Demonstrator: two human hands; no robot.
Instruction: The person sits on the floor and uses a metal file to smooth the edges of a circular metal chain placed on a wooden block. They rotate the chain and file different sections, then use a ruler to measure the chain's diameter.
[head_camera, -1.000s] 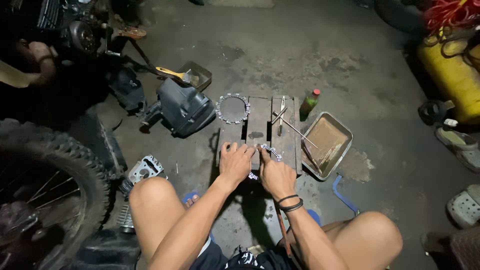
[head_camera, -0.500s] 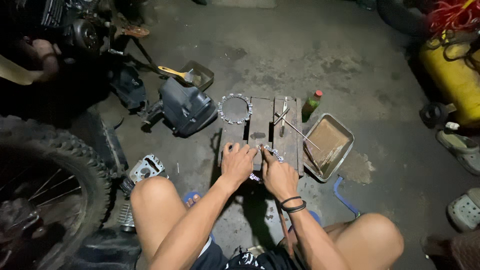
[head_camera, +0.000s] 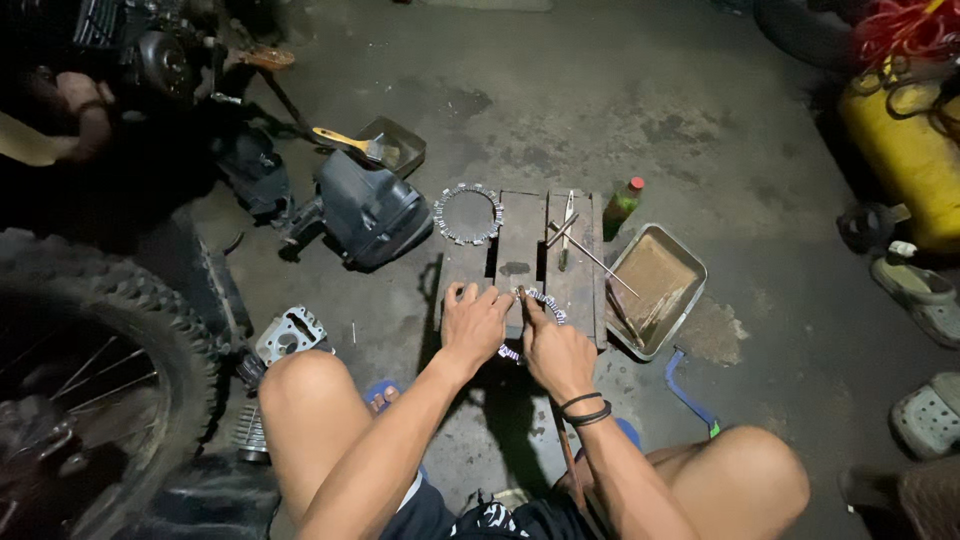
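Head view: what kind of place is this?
Most likely a motorcycle repair spot on a stained concrete floor. A knobby spoked wheel stands at left, a toothed clutch-type ring lies on a low wooden block, and both the left hand and right hand press another ring there.

Single head view: looks steeply down, near, left hand (head_camera: 474, 322) left of centre, right hand (head_camera: 556, 350) just beside
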